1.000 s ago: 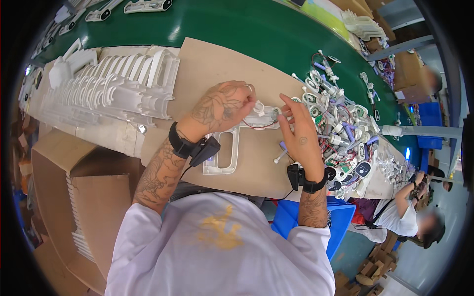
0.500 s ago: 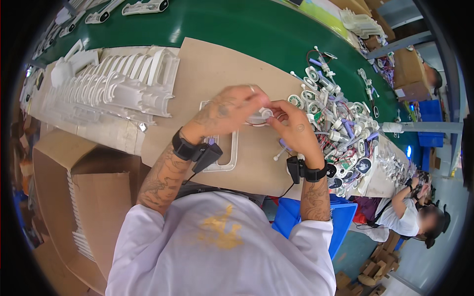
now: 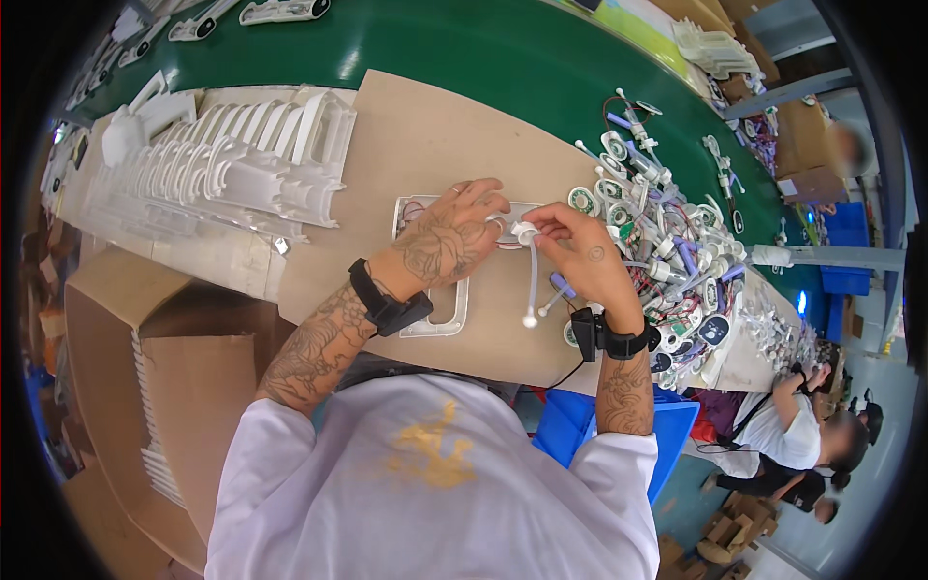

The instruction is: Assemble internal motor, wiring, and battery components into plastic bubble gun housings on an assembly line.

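A white plastic housing shell (image 3: 462, 307) with a loop-shaped handle lies on the cardboard sheet. My left hand (image 3: 452, 230) is bent over its upper part, fingers closed around the left end of a small clear-and-white part, which they partly cover. From the right, my right hand (image 3: 585, 253) pinches the white round fitting (image 3: 523, 231) of that part between thumb and fingers. A thin translucent tube (image 3: 534, 285) with a white ball end hangs from the fitting toward me. Reddish wires show in the shell beside my left hand. A purple-and-white piece (image 3: 561, 284) lies below my right hand.
To the right is a heap of wired parts (image 3: 667, 246). Nested white shells (image 3: 261, 174) fill the left side. A cardboard sheet (image 3: 416, 126) covers the bench before a green surface (image 3: 445, 53). A carton (image 3: 193, 387) stands left; a blue bin (image 3: 570, 425) sits below; people work at right.
My left hand has moved down and left, and its fingers have lowered onto the shell. My right hand has shifted slightly; the tube now hangs in plain sight below its fingertips.
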`<action>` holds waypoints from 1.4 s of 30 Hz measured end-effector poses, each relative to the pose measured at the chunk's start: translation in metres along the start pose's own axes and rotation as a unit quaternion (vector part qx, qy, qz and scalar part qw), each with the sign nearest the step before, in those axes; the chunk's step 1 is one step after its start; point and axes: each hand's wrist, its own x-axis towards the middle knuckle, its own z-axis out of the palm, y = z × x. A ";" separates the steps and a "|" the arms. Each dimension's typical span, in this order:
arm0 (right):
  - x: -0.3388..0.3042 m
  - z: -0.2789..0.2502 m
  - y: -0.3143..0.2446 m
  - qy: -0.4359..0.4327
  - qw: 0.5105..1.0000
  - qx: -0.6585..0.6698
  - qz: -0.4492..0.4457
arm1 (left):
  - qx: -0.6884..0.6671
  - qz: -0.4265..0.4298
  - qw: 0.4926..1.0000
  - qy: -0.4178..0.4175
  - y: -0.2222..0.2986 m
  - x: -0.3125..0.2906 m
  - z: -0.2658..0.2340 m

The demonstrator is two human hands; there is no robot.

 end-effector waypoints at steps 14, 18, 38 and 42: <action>-0.002 0.009 -0.012 -0.008 0.990 -0.124 -0.065 | 0.002 -0.099 0.992 0.075 -0.003 0.015 -0.007; -0.002 0.014 -0.010 -0.002 0.978 -0.185 -0.101 | -0.034 -0.095 0.991 0.091 0.000 0.009 -0.005; -0.008 0.028 -0.001 0.048 0.964 -0.220 -0.140 | -0.060 -0.129 0.980 0.136 0.011 -0.003 -0.017; -0.007 0.023 0.000 0.033 0.959 -0.241 -0.143 | -0.035 -0.128 0.984 0.120 0.018 -0.022 -0.025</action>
